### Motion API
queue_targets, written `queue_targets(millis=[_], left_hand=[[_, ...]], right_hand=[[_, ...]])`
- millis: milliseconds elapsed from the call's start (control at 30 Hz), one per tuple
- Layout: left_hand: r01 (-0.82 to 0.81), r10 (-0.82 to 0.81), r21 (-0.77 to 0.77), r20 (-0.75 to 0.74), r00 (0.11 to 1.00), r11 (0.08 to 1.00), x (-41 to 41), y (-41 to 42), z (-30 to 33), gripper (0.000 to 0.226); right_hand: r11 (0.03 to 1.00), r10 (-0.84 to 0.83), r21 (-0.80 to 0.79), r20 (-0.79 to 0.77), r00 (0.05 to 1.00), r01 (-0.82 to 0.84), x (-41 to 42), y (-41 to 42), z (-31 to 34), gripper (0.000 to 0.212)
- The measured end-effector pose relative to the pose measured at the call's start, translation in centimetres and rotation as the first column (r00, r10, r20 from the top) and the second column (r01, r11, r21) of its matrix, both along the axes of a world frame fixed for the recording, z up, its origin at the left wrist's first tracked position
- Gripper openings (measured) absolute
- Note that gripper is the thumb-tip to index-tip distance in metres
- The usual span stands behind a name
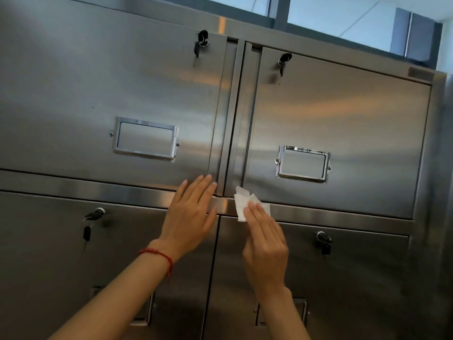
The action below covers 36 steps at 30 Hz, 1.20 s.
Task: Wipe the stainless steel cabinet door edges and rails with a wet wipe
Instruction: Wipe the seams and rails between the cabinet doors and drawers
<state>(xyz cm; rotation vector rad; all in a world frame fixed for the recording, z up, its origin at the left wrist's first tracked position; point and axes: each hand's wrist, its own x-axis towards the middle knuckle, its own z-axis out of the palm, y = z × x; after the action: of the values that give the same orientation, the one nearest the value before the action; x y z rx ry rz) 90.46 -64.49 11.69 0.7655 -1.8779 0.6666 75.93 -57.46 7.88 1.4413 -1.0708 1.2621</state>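
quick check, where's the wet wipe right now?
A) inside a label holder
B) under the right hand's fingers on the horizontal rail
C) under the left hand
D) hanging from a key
B: the right hand presses the white wet wipe with straight fingers against the horizontal rail; the left hand lies flat on bare steel.
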Motion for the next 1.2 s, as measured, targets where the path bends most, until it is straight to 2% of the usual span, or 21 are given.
queue_targets(millis=[100,133,333,600,733,900,967,1067,1200], left_hand=[[-0.005,0.005,0.036,-0.014,1.0,0.999,-1.2,1.8,-1.6,0.049],[-0.009,0.01,0.046,-0.017,1.0,0.999,-1.4,2.3,-2.1,0.048],[-0.07,0.072,0.124,-0.012,0.997,0.99,-2.4,4.8,-6.6,0.048],[-0.159,0.155,0.223,0.037,0.987,0.962,-0.3,5.5,-12.2,0.048],[-0.162,0.164,0.249,0.015,0.986,0.955,2.0,4.8,-13.7,0.047],[-0.131,0.136,0.265,-0.001,0.991,0.955,5.5,3.7,-15.3,0.047],[-0.112,0.118,0.257,-0.006,0.993,0.96,7.1,3.2,-15.7,0.046],[-0.094,0.101,0.256,-0.015,0.995,0.962,9.8,2.2,-16.3,0.046],[-0.059,0.067,0.296,-0.019,0.998,0.953,13.1,1.0,-17.3,0.047]], right_hand=[[1.0,0.013,-0.01,-0.003,1.0,-0.013,-0.9,1.2,-1.4,0.03],[1.0,0.017,-0.011,0.002,1.0,-0.017,-1.1,1.6,-1.8,0.029],[0.995,0.089,0.047,0.054,0.995,-0.091,-1.9,3.3,-4.9,0.032],[0.973,0.137,0.176,0.093,0.986,-0.152,0.9,3.7,-9.2,0.037],[0.969,0.142,0.19,0.097,0.985,-0.158,2.6,2.9,-10.4,0.027],[0.97,0.099,0.214,0.105,0.99,-0.12,6.2,1.8,-12.0,0.034],[0.968,0.087,0.224,0.113,0.99,-0.111,7.9,1.2,-12.8,0.029],[0.948,0.06,0.299,0.159,0.985,-0.106,10.6,0.3,-13.9,0.052],[0.947,0.036,0.308,0.172,0.984,-0.089,13.9,-0.3,-15.3,0.04]])
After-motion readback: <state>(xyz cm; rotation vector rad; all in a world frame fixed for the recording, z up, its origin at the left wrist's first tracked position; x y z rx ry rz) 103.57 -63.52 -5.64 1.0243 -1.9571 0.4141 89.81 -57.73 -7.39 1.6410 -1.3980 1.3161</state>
